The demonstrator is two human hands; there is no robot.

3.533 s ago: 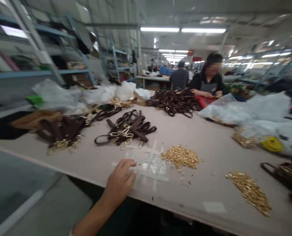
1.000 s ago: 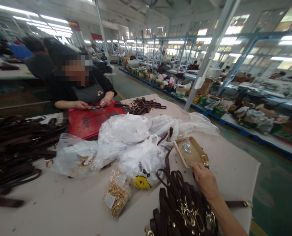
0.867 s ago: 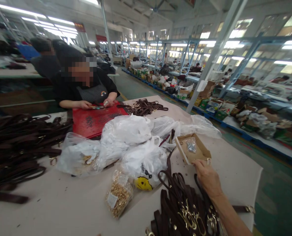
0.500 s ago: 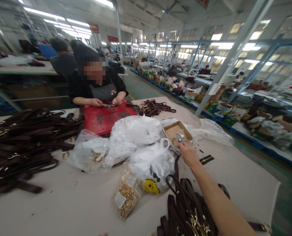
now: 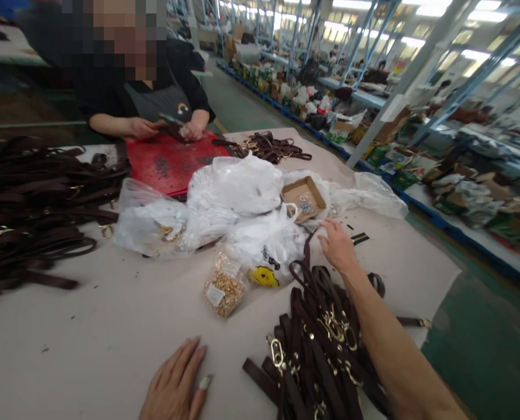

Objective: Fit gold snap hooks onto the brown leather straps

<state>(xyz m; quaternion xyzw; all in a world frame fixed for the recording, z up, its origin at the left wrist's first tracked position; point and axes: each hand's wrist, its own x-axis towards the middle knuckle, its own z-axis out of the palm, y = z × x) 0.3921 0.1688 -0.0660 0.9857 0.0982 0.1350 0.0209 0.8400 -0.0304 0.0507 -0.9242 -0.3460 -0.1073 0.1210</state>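
Observation:
My left hand [image 5: 176, 382] lies flat on the table [image 5: 124, 326] at the bottom, fingers spread, holding nothing. Above the table just in front of the cardboard tray [image 5: 318, 201], my right hand [image 5: 336, 242] has its fingers partly bent; whether something small is between them is too blurred to tell. Small metal pieces [image 5: 304, 205] lie in the tray. Below my right forearm is a heap of dark brown straps [image 5: 312, 338] with gold clasps. A clear bag of gold parts [image 5: 225, 291] sits between my hands, beside white plastic bags [image 5: 237, 186].
Another pile of brown straps [image 5: 32, 210] covers the left side. Across the table a person in an apron [image 5: 154, 102] works with both hands over a red mat [image 5: 167, 166]. More straps [image 5: 272, 146] lie behind the bags. A metal post [image 5: 382, 122] rises beyond the table.
The view has tilted downward. My left hand has come into view on the table. My right hand has drawn back from inside the tray to its near edge.

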